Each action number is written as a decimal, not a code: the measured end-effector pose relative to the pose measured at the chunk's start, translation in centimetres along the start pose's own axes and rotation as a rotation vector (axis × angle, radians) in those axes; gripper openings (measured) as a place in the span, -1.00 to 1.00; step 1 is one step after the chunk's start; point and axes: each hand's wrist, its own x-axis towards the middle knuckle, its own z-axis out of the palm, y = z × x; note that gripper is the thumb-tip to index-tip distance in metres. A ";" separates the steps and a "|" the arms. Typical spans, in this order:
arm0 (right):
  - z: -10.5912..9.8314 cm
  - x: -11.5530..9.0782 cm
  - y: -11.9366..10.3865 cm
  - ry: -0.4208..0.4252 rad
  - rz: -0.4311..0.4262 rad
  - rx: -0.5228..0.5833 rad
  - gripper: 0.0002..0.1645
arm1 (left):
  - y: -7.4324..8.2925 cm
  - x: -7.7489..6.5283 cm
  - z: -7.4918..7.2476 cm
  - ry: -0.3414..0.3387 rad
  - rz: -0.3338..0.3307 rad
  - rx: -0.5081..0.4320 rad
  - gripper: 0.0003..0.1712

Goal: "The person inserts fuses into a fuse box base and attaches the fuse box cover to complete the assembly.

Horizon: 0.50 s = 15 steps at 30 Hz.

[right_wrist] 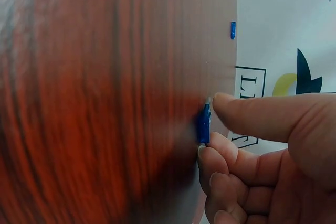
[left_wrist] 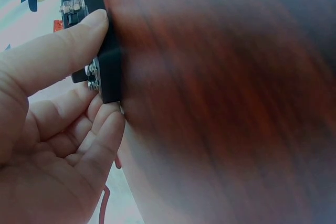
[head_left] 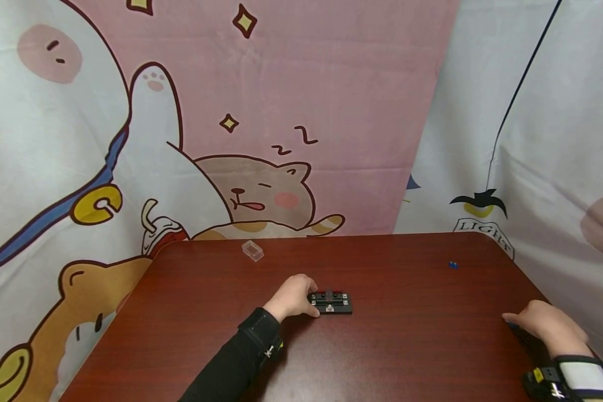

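A black strap (head_left: 259, 328) circles the black left sleeve (head_left: 218, 367)

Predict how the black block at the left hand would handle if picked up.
The black block likely stays stiff, given its straight, unbent edges. Wide and low, it seems unlikely to roll. Its metal fittings may make it fairly heavy for its size.

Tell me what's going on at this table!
A person's left hand holds one end of a black block. The fingers of the right hand are around a small blue piece near the right side of the table; whether they've gripped it, I can't tell. Another blue bit lies farther back, and a clear little box sits near the back edge, with neither hand touching them.
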 end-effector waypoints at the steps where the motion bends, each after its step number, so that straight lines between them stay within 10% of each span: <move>1: 0.0 0.0 0.0 0.001 0.001 0.003 -0.16 | 0.0 0.0 0.0 0.001 0.003 0.000 -0.49; 15: 0.2 0.1 0.0 0.033 -0.025 0.044 -0.24 | 0.2 0.0 -0.2 0.012 0.031 0.015 -0.49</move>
